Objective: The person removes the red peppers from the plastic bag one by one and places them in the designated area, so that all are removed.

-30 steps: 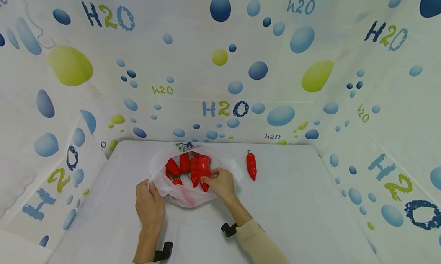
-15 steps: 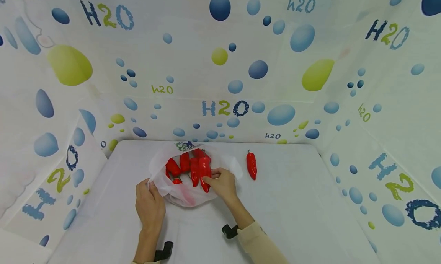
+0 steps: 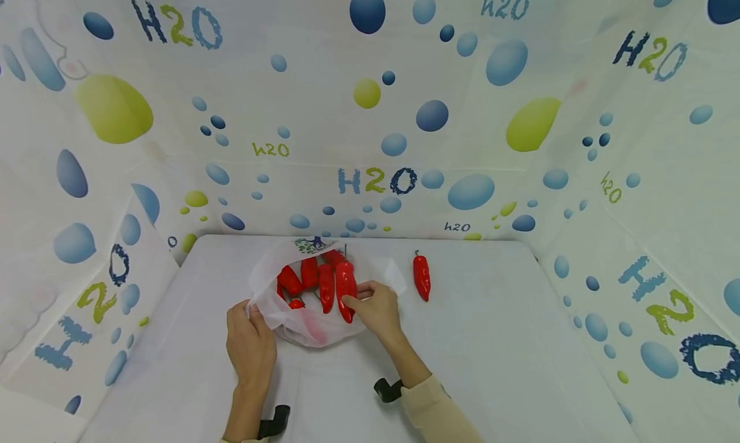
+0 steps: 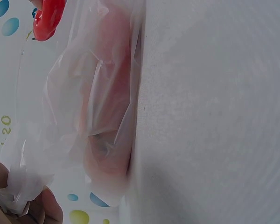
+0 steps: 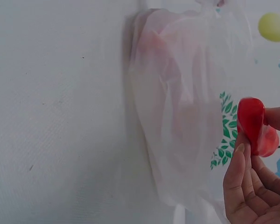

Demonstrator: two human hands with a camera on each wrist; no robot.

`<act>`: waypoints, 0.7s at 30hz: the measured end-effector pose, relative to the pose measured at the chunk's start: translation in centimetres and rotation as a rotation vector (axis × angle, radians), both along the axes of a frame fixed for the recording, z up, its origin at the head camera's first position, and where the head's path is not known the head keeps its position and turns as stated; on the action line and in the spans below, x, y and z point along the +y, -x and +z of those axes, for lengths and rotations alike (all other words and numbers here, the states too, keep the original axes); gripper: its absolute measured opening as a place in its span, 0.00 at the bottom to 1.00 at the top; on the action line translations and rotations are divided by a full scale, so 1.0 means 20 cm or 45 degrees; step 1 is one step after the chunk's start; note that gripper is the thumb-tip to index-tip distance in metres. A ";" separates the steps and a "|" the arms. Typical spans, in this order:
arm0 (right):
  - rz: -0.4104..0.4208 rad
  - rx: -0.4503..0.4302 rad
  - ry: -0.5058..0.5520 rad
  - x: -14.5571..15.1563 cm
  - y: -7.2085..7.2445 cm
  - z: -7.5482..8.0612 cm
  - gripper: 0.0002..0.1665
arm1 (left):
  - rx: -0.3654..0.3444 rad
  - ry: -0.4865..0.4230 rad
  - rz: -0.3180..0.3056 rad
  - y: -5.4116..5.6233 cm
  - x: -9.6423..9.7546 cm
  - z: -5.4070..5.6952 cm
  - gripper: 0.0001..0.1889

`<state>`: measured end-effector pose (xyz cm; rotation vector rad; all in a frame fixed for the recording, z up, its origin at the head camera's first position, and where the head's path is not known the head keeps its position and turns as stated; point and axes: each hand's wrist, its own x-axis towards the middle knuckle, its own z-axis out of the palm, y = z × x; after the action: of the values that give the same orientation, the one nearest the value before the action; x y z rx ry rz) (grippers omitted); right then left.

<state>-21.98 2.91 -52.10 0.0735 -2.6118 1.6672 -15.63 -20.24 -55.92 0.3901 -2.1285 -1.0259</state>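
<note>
A thin white plastic bag (image 3: 309, 332) with a green leaf print lies at mid-table, its mouth open, and several red peppers (image 3: 309, 274) show inside. My left hand (image 3: 252, 347) pinches the bag's rim at the left, the film bunched between thumb and fingers in the left wrist view. With thumb and fingertips, my right hand (image 3: 377, 309) grips one long red pepper (image 3: 345, 287) over the right side of the opening. In the right wrist view this pepper (image 5: 250, 119) is clear of the film, tip toward the camera. The bag's lower contents are blurred through the plastic.
Another red pepper (image 3: 422, 278) lies alone on the white table (image 3: 491, 340), right of the bag. A patterned curtain (image 3: 376, 128) with blue and green drops closes off the back and sides. Dark wrist-camera mounts (image 3: 387, 390) stick out by both forearms.
My right hand has drifted slightly right with its pepper, which stands further apart from its neighbour, its stem now showing. The left hand keeps its hold on the rim.
</note>
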 end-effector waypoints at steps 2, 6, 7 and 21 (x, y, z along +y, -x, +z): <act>0.001 0.005 0.000 0.00 0.00 0.01 0.21 | -0.008 0.001 0.001 0.00 0.00 0.00 0.16; -0.002 -0.002 -0.006 0.01 -0.01 0.02 0.20 | -0.018 0.002 0.003 0.00 0.00 0.00 0.17; -0.003 -0.007 -0.010 0.02 -0.01 0.02 0.21 | -0.018 0.002 0.003 0.00 0.00 -0.01 0.17; -0.054 -0.003 0.001 0.06 -0.03 0.09 0.22 | -0.003 -0.011 -0.006 0.00 0.00 -0.01 0.16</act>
<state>-21.48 4.12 -50.32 0.0156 -2.5953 1.6556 -15.64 -20.22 -56.06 0.3903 -2.1286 -1.0377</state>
